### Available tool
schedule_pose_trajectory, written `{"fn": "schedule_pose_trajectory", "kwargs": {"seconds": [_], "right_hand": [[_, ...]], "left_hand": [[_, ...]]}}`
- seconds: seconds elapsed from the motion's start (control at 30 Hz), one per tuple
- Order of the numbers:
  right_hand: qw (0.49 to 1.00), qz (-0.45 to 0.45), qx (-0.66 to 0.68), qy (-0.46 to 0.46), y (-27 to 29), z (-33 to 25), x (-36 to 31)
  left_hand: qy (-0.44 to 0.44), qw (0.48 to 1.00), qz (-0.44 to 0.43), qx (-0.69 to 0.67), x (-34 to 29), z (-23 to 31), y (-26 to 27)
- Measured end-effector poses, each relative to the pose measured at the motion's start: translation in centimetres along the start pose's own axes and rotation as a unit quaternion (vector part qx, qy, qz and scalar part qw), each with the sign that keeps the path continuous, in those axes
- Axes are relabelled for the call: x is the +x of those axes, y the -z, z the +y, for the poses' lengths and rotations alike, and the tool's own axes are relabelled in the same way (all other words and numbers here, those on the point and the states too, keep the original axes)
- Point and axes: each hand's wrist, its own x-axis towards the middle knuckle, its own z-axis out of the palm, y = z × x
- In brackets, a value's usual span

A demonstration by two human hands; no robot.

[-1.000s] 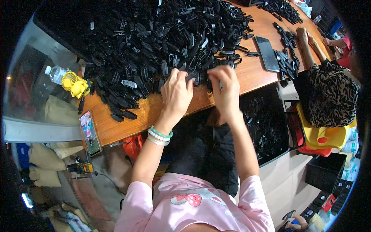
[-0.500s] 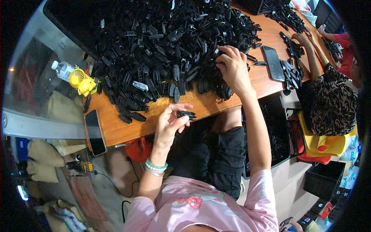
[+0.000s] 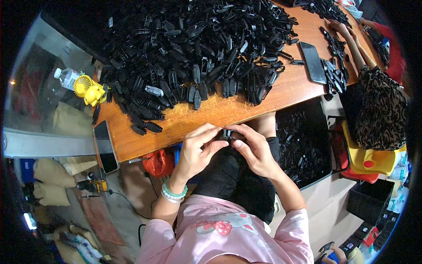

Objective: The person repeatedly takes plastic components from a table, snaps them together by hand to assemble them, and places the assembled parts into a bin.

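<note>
My left hand (image 3: 198, 148) and my right hand (image 3: 255, 149) meet just off the table's front edge, above my lap. Between their fingertips they hold a small black plastic part (image 3: 227, 133), largely covered by the fingers; whether it is one piece or two joined cannot be seen. Beyond my hands a large heap of narrow black plastic parts (image 3: 184, 57) covers much of the wooden table (image 3: 189, 119). Some parts in the heap look like flat oblong covers, others like open frames. A few lie loose along its near edge.
A phone (image 3: 106, 147) lies at the table's left corner by a yellow fan (image 3: 90, 91) and a plastic bottle (image 3: 68, 78). Another phone (image 3: 312, 63) lies right. A black bin (image 3: 303, 147) of parts stands beside my right leg. Co-workers' arms (image 3: 351, 44) reach over the table's far right.
My right hand has come back from the heap to meet my left. Both now grip the small black part, which my left hand held alone before. The view has shifted slightly.
</note>
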Motion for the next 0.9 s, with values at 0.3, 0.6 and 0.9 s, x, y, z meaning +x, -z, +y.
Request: {"fn": "schedule_pose_trajectory", "kwargs": {"seconds": [0.3,0.6,0.9], "right_hand": [[0.973,-0.007,-0.191,0.126,0.0,0.2,-0.3],[0.991,0.016,-0.091,0.097,-0.3,0.3,-0.6],[0.976,0.039,-0.18,0.114,-1.0,0.5,-1.2]], "left_hand": [[-0.017,0.999,-0.025,0.038,0.5,1.6,0.5],[-0.01,0.995,-0.064,0.072,1.2,2.5,1.0],[-0.006,0.995,-0.064,0.075,0.8,2.4,0.6]]}}
